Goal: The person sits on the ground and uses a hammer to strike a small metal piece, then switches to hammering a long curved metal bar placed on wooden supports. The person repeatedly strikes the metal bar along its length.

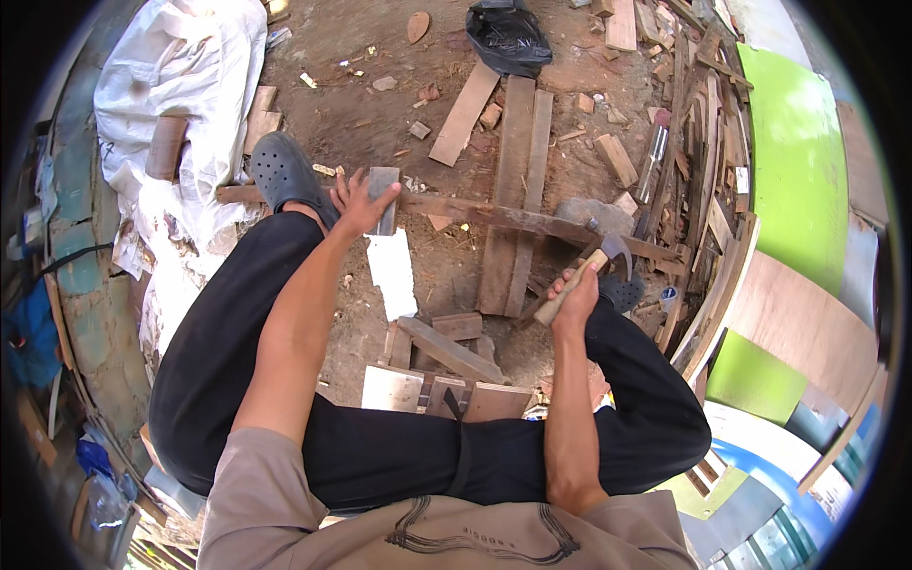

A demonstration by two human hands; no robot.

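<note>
We cannot tell whether the left hand (355,209) grips the grey block (384,180) or only rests on it; together they hide a stretch of the long plank (475,211); the right hand (575,296) covers part of the hammer (596,259); we see little of the right shoe (622,291); the white sack (180,57) runs off the top edge; we cannot identify the blue thing (33,332) at the dim left rim.
</note>
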